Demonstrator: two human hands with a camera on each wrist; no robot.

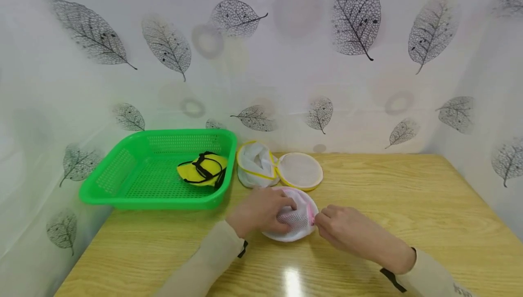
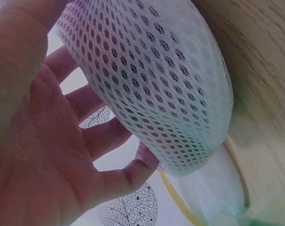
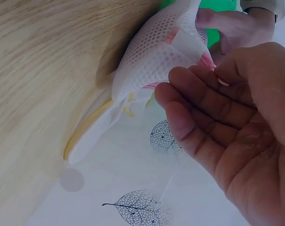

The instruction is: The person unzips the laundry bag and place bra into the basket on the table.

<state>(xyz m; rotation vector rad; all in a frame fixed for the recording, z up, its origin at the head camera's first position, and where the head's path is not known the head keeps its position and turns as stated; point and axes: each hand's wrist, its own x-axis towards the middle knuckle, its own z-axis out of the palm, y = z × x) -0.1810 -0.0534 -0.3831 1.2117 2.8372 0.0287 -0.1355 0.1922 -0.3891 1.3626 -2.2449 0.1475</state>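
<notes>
A round white mesh laundry bag (image 1: 297,230) with a pink zipper (image 1: 311,214) is in front of me on the table. My left hand (image 1: 263,211) grips its left side, thumb and fingers spread around the mesh. In the left wrist view the honeycomb mesh (image 2: 152,80) bulges between thumb and fingers. At the bag's right edge, my right hand (image 1: 347,228) pinches the zipper's end between thumb and forefinger. Seen from the right wrist, that hand's other fingers (image 3: 199,99) are curled, and a small pale bit shows under the thumb.
Behind the bag lie a white yellow-trimmed mesh bag (image 1: 255,165) and its flat round white part (image 1: 300,170), also yellow-edged. To the left stands a green plastic basket (image 1: 151,204) with a yellow and black folded item (image 1: 202,170) inside. A leaf-print curtain (image 1: 286,70) hangs behind the wooden table (image 1: 388,188).
</notes>
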